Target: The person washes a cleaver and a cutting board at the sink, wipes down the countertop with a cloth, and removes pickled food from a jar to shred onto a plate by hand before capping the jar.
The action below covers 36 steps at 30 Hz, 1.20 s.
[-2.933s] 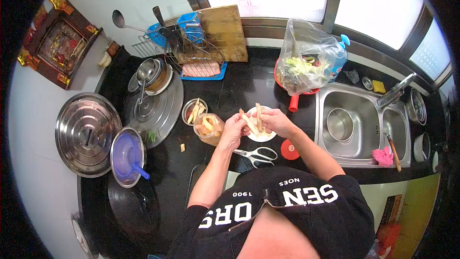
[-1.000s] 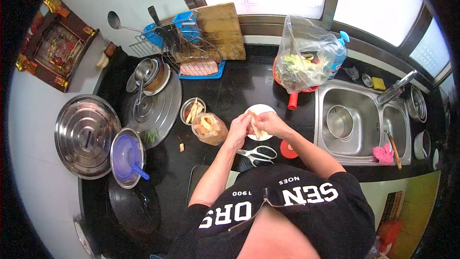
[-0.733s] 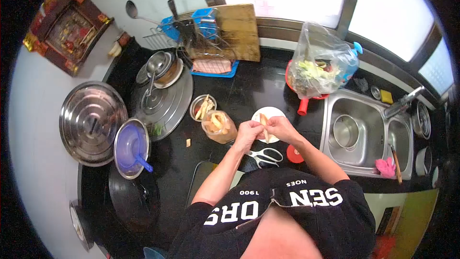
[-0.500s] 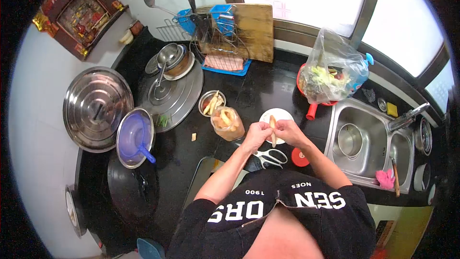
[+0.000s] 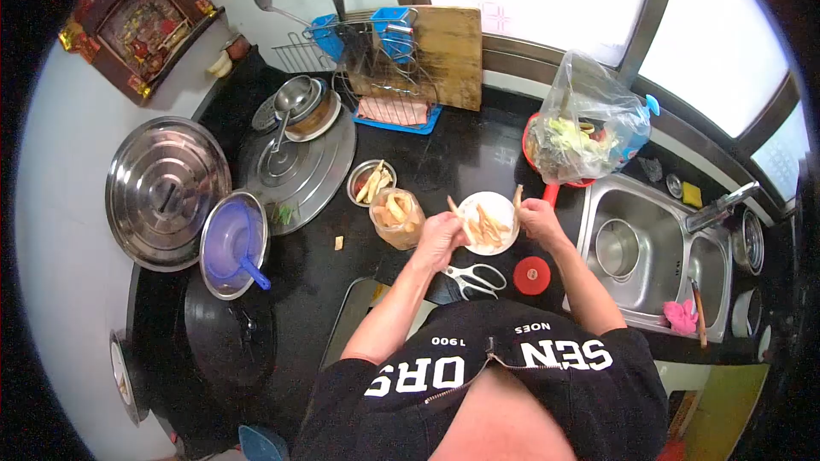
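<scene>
My left hand (image 5: pixel 441 237) pinches a pale, long strip of food (image 5: pixel 457 212) at the left edge of a white plate (image 5: pixel 509 243). At the plate's right edge, my right hand (image 5: pixel 540 220) holds another thin pale strip (image 5: pixel 518 196) upright. Several similar pieces (image 5: pixel 489 227) lie on the plate between the hands. Left of my left hand is a clear plastic container (image 5: pixel 397 235) of pale pieces, beside a small metal bowl (image 5: pixel 354 181) with more strips. Scissors with white handles (image 5: pixel 475 277) and a red lid (image 5: pixel 531 276) lie nearer my body.
A double sink (image 5: pixel 628 303) with a metal pot (image 5: pixel 617 249) is at right. Behind the plate, a plastic bag of greens (image 5: pixel 581 141) sits in a red-handled container. Large metal lids (image 5: pixel 166 192), a blue strainer (image 5: pixel 231 243) and a dish rack (image 5: pixel 389 77) stand left and back.
My hands have moved apart from together over the plate, each with a strip, and the pieces on the plate now show. The whole view has also shifted.
</scene>
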Available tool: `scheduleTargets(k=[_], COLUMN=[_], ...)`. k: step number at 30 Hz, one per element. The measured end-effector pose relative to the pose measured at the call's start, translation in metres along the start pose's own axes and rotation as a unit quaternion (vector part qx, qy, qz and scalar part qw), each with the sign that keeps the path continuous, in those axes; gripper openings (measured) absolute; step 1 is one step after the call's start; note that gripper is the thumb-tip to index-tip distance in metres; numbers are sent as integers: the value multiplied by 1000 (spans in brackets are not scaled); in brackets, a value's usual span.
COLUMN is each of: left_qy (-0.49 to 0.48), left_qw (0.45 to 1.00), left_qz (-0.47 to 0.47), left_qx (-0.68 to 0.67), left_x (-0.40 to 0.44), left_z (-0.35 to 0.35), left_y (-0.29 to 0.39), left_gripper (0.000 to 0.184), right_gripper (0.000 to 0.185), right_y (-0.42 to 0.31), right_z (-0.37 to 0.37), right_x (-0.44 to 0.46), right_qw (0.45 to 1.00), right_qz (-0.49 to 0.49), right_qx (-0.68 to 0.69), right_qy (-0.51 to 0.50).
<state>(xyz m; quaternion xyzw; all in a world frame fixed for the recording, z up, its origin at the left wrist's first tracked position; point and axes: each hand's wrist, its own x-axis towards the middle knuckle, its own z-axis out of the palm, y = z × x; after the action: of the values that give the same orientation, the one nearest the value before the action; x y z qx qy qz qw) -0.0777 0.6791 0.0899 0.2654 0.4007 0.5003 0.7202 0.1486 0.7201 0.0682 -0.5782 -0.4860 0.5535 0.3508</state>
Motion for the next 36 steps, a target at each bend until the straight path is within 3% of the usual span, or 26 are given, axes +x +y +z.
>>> scheduleTargets(k=[3, 5, 9, 10, 14, 17, 19, 21, 22, 23, 25, 27, 29, 30, 36], left_qy=[46, 66, 107, 72, 84, 71, 96, 149, 166, 172, 132, 99, -7, -33, -73], left_qw=[998, 983, 980, 983, 965, 940, 886, 782, 777, 691, 583, 585, 506, 496, 440], left_qz=[-8, -44, -30, -29, 43, 83, 193, 282, 252, 280, 297, 277, 289, 314, 283], left_qx=[52, 165, 168, 165, 243, 325, 411, 536, 552, 644, 745, 756, 813, 809, 849], left_x=[3, 3, 7, 4, -16, -40, -48, -50, -59, -52, -53, -48, -37, -32, -14], left_z=[-9, -10, 5, 2, 7, 8, -6, -26, -20, -40, -48, -53, -60, -59, -56], left_y=[-5, -6, -17, -15, 2, 40, 64, 94, 114, 122, 140, 144, 141, 139, 134], left_gripper=[10, 16, 14, 16, 27, 23, 16, 15, 14, 11, 13, 16, 15, 14, 17], right_gripper=[19, 18, 28, 36, 37, 36, 34, 31, 31, 30, 29, 27, 26, 25, 25], right_y=[1, 5, -9, -14, -21, -18, -18, -17, -17, -18, -20, -20, -15, -13, -12], right_z=[-10, -3, 16, 16, 19, 17, 16, 15, 15, 15, 14, 14, 14, 13, 9], right_x=[4, 9, 2, 0, -6, -7, -11, -13, -15, -18, -21, -23, -23, -24, -30], right_qw=[996, 972, 933, 933, 928, 940, 951, 951, 951, 956, 961, 970, 972, 973, 982], right_qz=[-12, -150, -173, -161, -190, -188, -171, -177, -176, -171, -167, -135, -143, -151, -126], right_qx=[-80, -177, -316, -323, -321, -285, -256, -254, -253, -236, -219, -203, -187, -173, -144], right_qy=[23, 26, 24, -8, -8, 1, -8, -3, -3, -3, -1, -10, -6, -2, 0])
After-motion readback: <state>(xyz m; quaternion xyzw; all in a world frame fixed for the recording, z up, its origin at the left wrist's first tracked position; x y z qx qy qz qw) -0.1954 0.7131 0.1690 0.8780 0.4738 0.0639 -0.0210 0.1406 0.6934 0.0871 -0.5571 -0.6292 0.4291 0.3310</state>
